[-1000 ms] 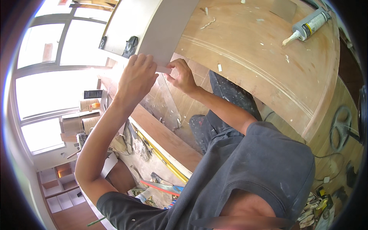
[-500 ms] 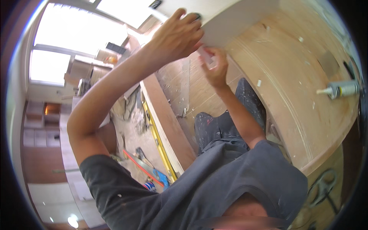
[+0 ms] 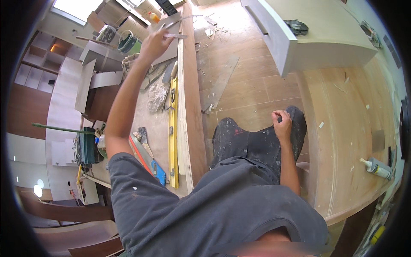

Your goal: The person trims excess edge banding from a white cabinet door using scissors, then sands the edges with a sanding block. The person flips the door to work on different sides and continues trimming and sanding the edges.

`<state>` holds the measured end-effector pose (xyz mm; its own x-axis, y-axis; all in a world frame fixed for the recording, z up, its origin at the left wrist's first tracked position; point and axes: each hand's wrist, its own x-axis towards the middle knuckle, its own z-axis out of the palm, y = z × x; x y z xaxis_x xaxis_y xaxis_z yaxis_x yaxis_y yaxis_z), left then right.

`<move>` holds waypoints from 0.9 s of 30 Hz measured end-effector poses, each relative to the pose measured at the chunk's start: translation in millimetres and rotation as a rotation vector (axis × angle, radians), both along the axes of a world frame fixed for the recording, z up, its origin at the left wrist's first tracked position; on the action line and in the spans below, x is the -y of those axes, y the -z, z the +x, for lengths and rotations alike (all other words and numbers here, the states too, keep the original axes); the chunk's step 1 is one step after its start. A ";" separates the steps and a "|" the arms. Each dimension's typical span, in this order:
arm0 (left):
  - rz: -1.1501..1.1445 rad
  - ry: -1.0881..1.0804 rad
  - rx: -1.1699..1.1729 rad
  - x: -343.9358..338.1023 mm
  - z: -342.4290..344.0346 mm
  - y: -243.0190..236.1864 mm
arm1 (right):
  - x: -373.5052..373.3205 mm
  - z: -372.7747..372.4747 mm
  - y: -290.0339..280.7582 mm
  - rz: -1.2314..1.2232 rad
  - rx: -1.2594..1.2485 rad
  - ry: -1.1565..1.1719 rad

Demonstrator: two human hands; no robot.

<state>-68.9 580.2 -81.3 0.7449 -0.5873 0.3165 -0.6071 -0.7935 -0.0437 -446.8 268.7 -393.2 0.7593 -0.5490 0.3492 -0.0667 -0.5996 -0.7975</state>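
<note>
Left hand has moved over bench, pinching thin strip | right hand lowered near knee, fingers curled, grip unclear

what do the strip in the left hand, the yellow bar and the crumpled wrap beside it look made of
Strip: thin, pale and smooth-looking, perhaps plastic; metal isn't ruled out.
Yellow bar: probably painted metal, from its even colour and long straight edges.
Crumpled wrap: likely thin plastic film, whitish and partly see-through with shiny creases.
</note>
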 end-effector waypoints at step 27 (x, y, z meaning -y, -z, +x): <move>-0.232 -0.042 -0.480 -235.2 -110.0 231.0 | -25.1 15.8 -19.5 -0.006 -0.203 -0.068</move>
